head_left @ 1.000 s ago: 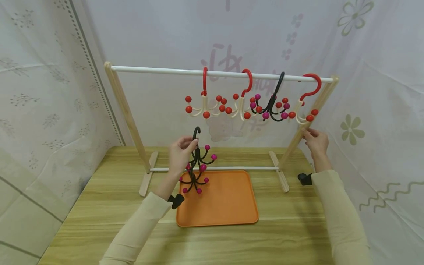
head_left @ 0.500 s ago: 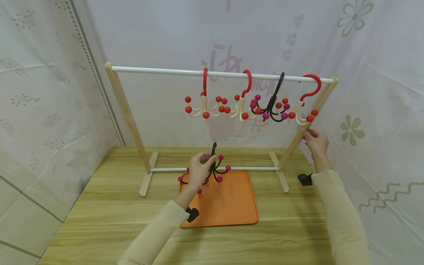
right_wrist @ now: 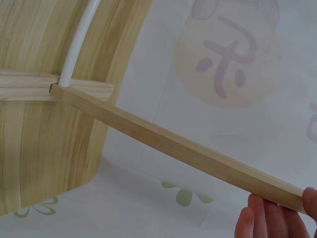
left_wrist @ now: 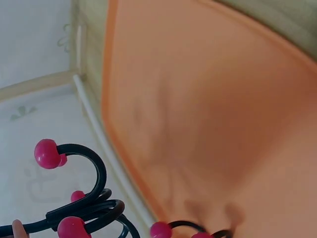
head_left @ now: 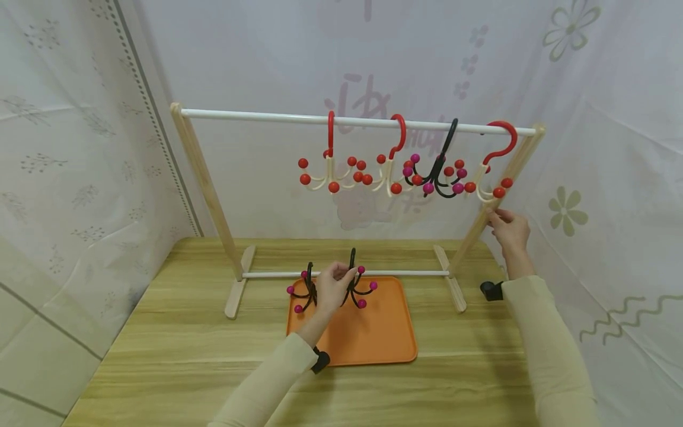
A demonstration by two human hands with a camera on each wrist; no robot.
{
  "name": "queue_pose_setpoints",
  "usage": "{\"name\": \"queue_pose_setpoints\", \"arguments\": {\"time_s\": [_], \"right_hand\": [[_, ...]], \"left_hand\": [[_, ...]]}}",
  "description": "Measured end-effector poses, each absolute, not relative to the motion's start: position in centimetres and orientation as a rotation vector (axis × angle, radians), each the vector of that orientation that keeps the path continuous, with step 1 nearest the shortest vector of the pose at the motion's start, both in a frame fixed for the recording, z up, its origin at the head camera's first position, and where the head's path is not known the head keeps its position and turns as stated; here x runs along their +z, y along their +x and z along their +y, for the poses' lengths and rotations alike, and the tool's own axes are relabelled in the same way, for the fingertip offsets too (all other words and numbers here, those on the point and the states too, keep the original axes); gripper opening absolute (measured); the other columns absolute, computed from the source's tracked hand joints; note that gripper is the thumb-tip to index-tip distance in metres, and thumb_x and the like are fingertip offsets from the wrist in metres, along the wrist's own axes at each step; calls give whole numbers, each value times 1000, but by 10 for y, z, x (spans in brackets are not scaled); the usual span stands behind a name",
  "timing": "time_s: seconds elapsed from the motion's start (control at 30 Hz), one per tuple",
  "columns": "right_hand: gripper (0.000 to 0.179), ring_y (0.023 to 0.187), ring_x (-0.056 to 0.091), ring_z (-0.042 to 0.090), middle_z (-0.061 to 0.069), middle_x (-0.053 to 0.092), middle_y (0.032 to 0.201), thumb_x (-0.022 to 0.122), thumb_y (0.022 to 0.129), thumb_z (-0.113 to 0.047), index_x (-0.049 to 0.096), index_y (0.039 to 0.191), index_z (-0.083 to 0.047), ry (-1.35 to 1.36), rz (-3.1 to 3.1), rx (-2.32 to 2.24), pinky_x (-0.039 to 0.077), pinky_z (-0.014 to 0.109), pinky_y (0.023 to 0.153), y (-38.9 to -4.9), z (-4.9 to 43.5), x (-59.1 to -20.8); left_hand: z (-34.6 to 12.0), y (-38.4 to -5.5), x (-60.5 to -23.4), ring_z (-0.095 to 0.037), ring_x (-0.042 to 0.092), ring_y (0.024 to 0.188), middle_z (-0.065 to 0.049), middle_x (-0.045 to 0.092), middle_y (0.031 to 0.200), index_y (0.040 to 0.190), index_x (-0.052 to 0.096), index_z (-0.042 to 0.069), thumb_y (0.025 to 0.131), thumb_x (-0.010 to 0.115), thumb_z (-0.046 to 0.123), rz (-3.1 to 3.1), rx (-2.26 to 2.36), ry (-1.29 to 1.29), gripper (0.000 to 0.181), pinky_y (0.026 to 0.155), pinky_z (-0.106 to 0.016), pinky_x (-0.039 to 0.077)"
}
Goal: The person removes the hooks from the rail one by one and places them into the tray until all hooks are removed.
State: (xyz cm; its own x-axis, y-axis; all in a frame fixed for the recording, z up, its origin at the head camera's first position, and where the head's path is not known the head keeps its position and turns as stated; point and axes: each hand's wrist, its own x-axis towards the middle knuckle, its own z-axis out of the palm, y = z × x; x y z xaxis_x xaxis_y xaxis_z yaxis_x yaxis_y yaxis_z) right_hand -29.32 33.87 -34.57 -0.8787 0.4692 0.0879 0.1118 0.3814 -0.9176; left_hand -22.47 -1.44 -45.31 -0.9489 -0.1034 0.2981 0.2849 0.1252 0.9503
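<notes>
My left hand pinches a black multi-arm hook hanger by its stem, low over the orange tray. Pink balls cap the hanger's arms, and its hook points up. The left wrist view shows the same hanger close up beside the tray. A second black hanger with pink balls stands at the tray's left side, partly behind that hand. My right hand holds the right wooden post of the rack; in the right wrist view its fingers curl under the post.
From the rack's white top rail hang three cream hangers with red hooks, such as the leftmost hanger, and one black hanger. A lower white bar runs behind the tray. Patterned curtains surround the wooden table.
My left hand has moved right and down with the black hanger, apart from the second one, and is now lower over the tray. My right hand has stayed on the post.
</notes>
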Motion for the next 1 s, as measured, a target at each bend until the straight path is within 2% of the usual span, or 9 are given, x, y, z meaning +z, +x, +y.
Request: {"name": "queue_pose_setpoints", "arguments": {"time_s": [0.13,0.3,0.4,0.5,0.57,0.67,0.8,0.87,1.0], "right_hand": [[56,75,56,2,-12,55,77,54,85,-38,48,125,0,-506,-2324,1495,42,13,58,-293,339,-346],[57,71,54,-1,-12,55,78,53,85,-38,47,125,2,-505,-2341,1479,43,14,58,-294,340,-346],[57,75,57,4,0,62,89,54,84,-40,49,124,-1,-535,-2341,1465,44,17,59,-300,344,-351],[57,79,60,8,9,63,100,59,79,-44,54,121,-6,-533,-2331,1485,46,22,61,-315,361,-366],[53,77,60,8,8,64,97,66,75,-44,60,115,-11,-458,-2272,1584,45,23,59,-332,380,-383],[52,78,61,9,6,65,95,67,74,-44,61,114,-12,-461,-2262,1594,46,24,60,-336,384,-387],[56,76,61,7,0,65,88,61,80,-40,53,121,-2,-520,-2302,1522,46,20,60,-314,360,-365],[57,70,59,3,-8,63,77,59,82,-38,51,122,2,-500,-2300,1517,45,17,56,-306,351,-358],[55,72,59,4,-17,55,68,57,84,-36,49,123,2,-491,-2297,1534,44,15,58,-295,342,-349]], "left_hand": [[-12,-230,-472,-18,62,79,-7,65,79,81,62,1,79,67,15,-2131,-1868,-140,15,68,-28,49],[-12,-232,-481,-20,61,80,-9,64,81,82,61,-1,80,65,14,-2097,-1924,-110,16,69,-28,48],[-11,-233,-487,-20,61,81,-9,63,81,82,60,-2,80,65,11,-2081,-1931,-96,14,71,-29,48],[-11,-235,-494,-22,61,81,-10,62,81,82,60,-3,80,65,10,-2073,-1909,-96,13,72,-31,48],[-11,-235,-498,-24,61,81,-11,62,81,83,60,-3,80,65,9,-2063,-1900,-99,13,73,-33,47],[-10,-236,-503,-27,61,83,-14,63,84,83,61,-4,80,65,10,-2040,-1906,-97,15,74,-36,47],[-9,-237,-509,-26,61,86,-13,62,85,81,61,-4,79,65,9,-2022,-1924,-62,14,72,-36,48],[-8,-237,-511,-24,61,86,-11,62,84,81,61,-3,79,66,7,-2017,-1938,-38,11,72,-33,48],[-6,-238,-513,-21,61,85,-7,63,84,81,62,0,79,66,7,-2014,-1944,1,8,72,-29,48]]}}
